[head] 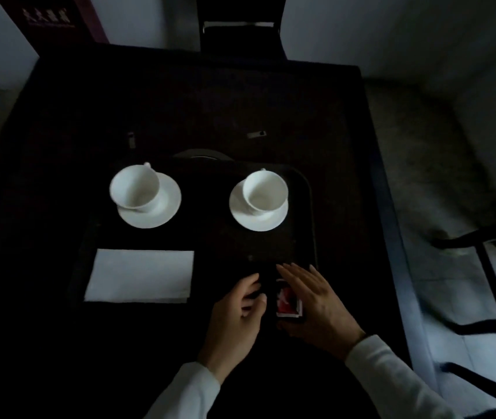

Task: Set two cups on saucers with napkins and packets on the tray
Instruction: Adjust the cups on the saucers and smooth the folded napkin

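Two white cups stand on white saucers on a dark tray (308, 189): the left cup (135, 187) on its saucer (166, 213), the right cup (266, 190) on its saucer (240, 216). A folded white napkin (141, 275) lies flat at the tray's front left. A red and white packet (287, 300) lies at the front right. My right hand (316, 300) hovers flat, fingers spread, partly over the packet. My left hand (240, 313) is just left of the packet, fingers curled loosely; whether it touches the packet is unclear.
The scene is very dim. A dark plate (201, 155) lies behind the tray. Two small objects (257, 134) (131, 140) rest on the dark table beyond. A black chair (240, 28) stands at the far side, another chair (488, 267) at the right.
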A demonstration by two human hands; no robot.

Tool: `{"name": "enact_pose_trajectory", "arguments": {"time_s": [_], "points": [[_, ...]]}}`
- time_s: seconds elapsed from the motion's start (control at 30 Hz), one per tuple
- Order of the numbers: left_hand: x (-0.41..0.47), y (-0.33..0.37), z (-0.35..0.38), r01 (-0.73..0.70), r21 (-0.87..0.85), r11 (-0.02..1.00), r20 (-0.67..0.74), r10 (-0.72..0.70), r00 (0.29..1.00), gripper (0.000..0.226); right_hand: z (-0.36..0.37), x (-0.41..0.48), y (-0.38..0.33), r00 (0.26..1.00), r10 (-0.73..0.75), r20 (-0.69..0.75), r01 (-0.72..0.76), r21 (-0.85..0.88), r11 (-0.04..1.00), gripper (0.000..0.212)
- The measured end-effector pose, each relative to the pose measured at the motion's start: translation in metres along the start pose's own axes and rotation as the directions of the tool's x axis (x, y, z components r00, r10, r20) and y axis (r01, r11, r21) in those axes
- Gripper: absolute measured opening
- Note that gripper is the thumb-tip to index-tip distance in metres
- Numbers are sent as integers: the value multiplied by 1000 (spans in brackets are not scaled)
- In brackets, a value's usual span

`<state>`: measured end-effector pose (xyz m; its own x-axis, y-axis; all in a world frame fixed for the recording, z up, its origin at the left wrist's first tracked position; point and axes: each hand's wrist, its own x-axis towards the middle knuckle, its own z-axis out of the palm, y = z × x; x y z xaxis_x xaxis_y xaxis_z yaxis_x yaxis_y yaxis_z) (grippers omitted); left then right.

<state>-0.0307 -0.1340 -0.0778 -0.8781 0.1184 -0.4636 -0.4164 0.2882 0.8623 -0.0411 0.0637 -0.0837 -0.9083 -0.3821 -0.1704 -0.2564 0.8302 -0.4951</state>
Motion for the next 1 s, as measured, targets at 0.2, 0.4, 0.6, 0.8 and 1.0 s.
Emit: {"name": "enact_pose_trajectory", "arguments": {"time_s": [0.2, 0.4, 0.6, 0.8, 1.0], "points": [[0, -1, 32, 84, 0, 996, -58, -84, 995, 42, -7, -3, 17, 996, -82, -20, 82, -8, 997, 95], [-1, 6, 43, 117, -19, 993, -88, -118, 989, 40, -16, 2, 19, 995, -98, -2, 97, -68, 993, 93], [-1, 9, 47, 130, -12, 991, -103, -131, 986, 39, -19, 7, 16, 993, -120, 22, 122, -117, 986, 95], [-2, 13, 46, 126, -2, 992, -110, -125, 986, 41, -19, 7, 22, 989, -149, 27, 151, -155, 976, 99], [-4, 18, 47, 121, 13, 993, -81, -119, 990, 39, -14, 5, 25, 989, -144, 32, 147, -153, 977, 96]]}}
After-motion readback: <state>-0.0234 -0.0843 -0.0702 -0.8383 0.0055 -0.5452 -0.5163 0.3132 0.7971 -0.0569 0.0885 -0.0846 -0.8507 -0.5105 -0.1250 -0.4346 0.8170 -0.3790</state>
